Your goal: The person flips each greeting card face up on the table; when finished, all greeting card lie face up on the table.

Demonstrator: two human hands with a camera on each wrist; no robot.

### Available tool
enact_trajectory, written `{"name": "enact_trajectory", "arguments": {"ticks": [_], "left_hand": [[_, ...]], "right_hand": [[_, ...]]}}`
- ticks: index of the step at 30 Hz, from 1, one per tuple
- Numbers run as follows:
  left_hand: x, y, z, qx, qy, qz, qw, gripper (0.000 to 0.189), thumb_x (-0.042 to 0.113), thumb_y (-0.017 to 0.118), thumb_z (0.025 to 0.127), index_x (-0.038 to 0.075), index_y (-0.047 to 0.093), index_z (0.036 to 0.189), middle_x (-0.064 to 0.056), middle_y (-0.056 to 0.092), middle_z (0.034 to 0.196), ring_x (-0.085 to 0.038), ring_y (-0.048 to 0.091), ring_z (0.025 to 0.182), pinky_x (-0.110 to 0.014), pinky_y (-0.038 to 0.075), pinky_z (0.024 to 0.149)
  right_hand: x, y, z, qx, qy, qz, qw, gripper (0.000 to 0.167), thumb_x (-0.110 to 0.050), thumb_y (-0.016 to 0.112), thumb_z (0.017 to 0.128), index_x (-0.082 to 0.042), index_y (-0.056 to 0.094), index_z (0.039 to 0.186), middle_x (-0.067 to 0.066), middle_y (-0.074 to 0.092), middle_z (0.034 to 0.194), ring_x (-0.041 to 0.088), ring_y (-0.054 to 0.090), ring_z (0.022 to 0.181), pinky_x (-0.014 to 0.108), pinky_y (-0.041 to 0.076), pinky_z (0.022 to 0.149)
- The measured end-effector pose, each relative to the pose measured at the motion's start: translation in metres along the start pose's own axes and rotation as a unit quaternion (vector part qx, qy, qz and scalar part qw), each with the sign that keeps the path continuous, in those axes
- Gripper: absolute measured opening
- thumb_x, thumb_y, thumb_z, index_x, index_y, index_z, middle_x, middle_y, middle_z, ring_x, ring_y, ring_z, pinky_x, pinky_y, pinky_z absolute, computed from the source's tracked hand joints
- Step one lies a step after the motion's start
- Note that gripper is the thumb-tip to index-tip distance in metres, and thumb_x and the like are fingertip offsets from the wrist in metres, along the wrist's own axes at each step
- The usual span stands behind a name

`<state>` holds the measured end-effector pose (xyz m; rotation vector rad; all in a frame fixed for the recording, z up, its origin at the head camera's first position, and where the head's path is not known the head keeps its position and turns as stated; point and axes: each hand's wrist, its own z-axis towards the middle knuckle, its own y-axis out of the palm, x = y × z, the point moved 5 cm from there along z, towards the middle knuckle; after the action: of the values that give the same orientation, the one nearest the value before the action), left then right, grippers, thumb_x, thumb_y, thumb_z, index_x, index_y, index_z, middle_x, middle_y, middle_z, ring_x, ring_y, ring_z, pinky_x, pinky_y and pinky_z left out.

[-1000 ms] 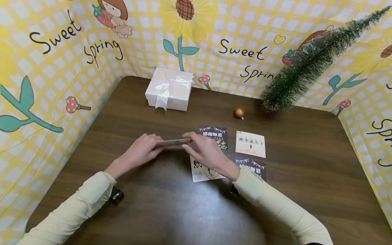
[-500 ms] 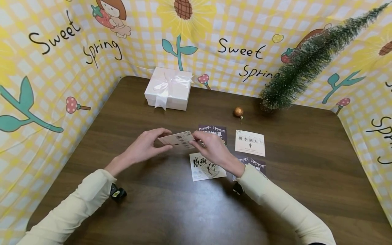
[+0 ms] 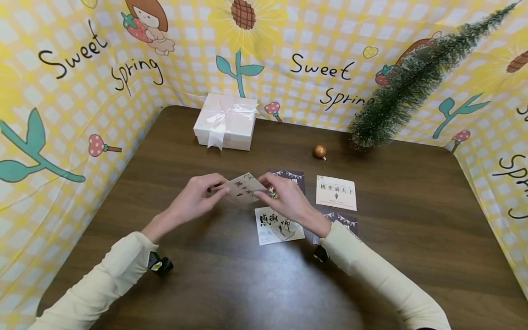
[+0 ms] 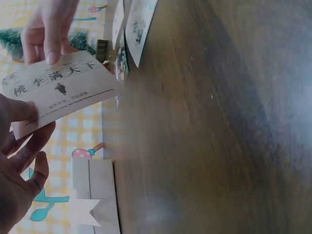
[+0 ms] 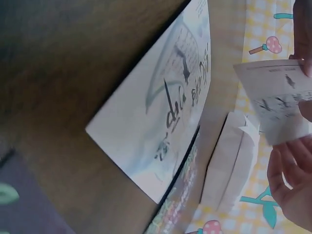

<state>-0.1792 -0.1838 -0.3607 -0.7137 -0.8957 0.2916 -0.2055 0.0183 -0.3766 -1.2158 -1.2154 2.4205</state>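
Note:
Both hands hold one white greeting card [image 3: 243, 188] with dark Chinese lettering, tilted above the table. My left hand [image 3: 200, 198] pinches its left side, thumb on the printed face and fingers behind, as the left wrist view shows. On the opposite side my right hand [image 3: 288, 197] pinches the card near its edge, thumb in front. Under and beside the right hand lie a white card with brush calligraphy [image 3: 277, 227] and a dark purple card [image 3: 298, 178], partly covered by that hand. A second purple card [image 3: 344, 221] is partly hidden by the right wrist.
A further white card [image 3: 336, 193] lies right of the hands. At the back stand a white gift box [image 3: 227, 123] with a ribbon bow and a frosted miniature tree [image 3: 396, 101] leaning right. An orange glitter bauble [image 3: 320, 151] rests between them on the wooden table [image 3: 231, 284].
The held card was nearly edge-on to the head camera; it has turned its printed face up and rotated clockwise. The left thumb and fingers have shifted along its edge; the right hand moved slightly.

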Motion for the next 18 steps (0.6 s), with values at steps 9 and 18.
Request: {"name": "enact_trajectory", "arguments": {"ticks": [9, 18], "left_hand": [[-0.007, -0.003, -0.004, 0.048, -0.064, -0.051, 0.9955, 0.005, -0.002, 0.067, 0.089, 0.003, 0.066, 0.089, -0.003, 0.065, 0.079, -0.011, 0.051, 0.066, -0.022, 0.041, 0.058], [-0.018, 0.003, -0.009, -0.007, -0.147, -0.056, 0.9875, 0.012, 0.007, 0.067, 0.090, 0.001, 0.064, 0.101, -0.009, 0.070, 0.090, -0.015, 0.057, 0.073, -0.024, 0.045, 0.065]], "right_hand": [[0.009, -0.007, 0.001, 0.036, 0.067, 0.114, 0.9906, 0.011, -0.010, 0.071, 0.089, -0.003, 0.066, 0.095, 0.012, 0.072, 0.093, 0.018, 0.066, 0.074, 0.035, 0.055, 0.065], [0.010, -0.012, 0.005, 0.013, 0.088, 0.144, 0.9856, 0.009, -0.011, 0.070, 0.090, -0.005, 0.069, 0.096, 0.006, 0.069, 0.084, 0.019, 0.064, 0.071, 0.029, 0.054, 0.065]]}}
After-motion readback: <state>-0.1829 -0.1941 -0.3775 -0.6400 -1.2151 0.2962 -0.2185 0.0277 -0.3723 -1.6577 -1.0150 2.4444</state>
